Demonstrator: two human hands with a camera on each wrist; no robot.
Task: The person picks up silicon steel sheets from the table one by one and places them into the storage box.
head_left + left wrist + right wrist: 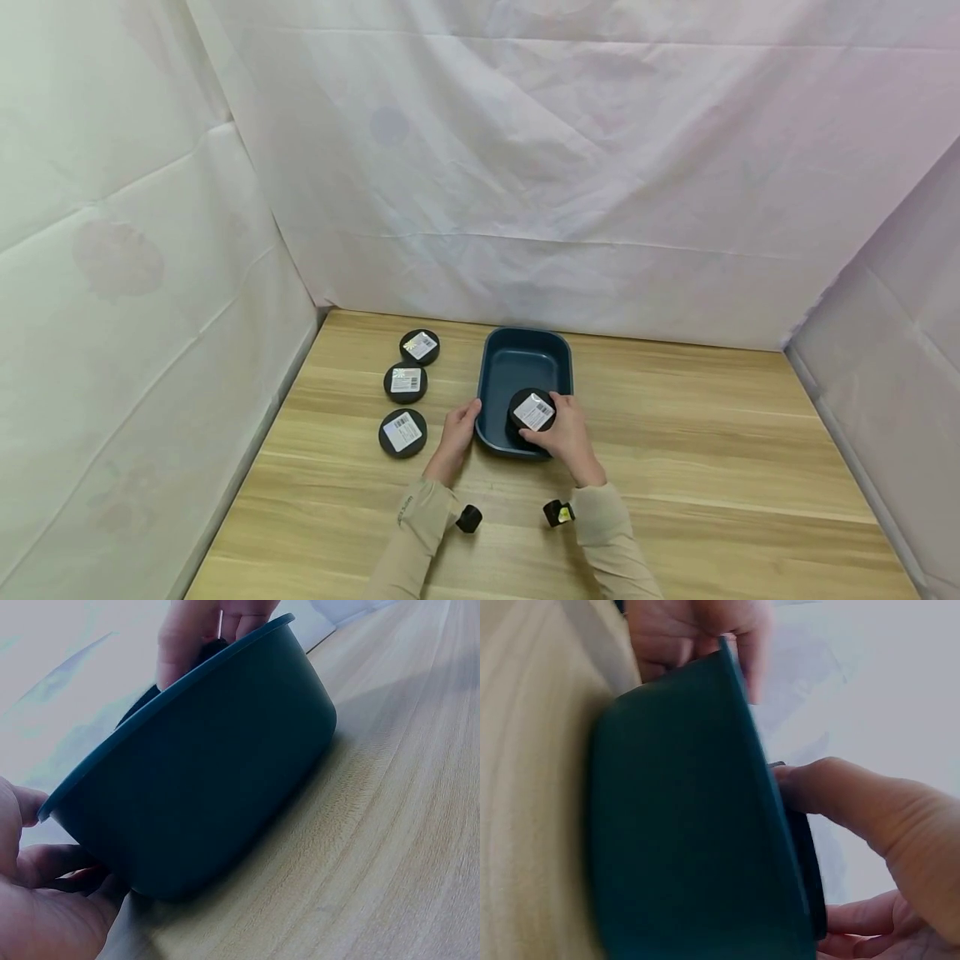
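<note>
Toward the far edge of the wooden table (pixel 750 467), a dark blue-green container (pixel 528 335) with rounded corners stands with its long sides running from near to far. The left hand (pixel 455 437) grips the container at its near left corner, the thumb at the rim and the other fingers bent against the outer wall below it. The right hand (pixel 566 429) pinches a black disc (pixel 534 408) between thumb and fingers, with a white label facing up. That disc is at the near end of the container, toward the right, and in the right wrist view part of it shows above the rim; whether its underside touches anything cannot be told. Left of the container, well apart from it, three more black discs lie flat in a slightly uneven row, each with a white label on top. The far disc (pixel 420 347) and the middle disc (pixel 406 382) are so close that it is unclear whether they touch, while the near disc (pixel 402 433) sits just beside the middle one with a narrow gap. Both forearms come from the near side in beige sleeves (pixel 420 525), and a small black device (pixel 469 518) shows at the inner side of each wrist, the right one bearing a yellow patch. Pale, creased cloth (pixel 525 167) hangs behind the table and on its left and right.
</note>
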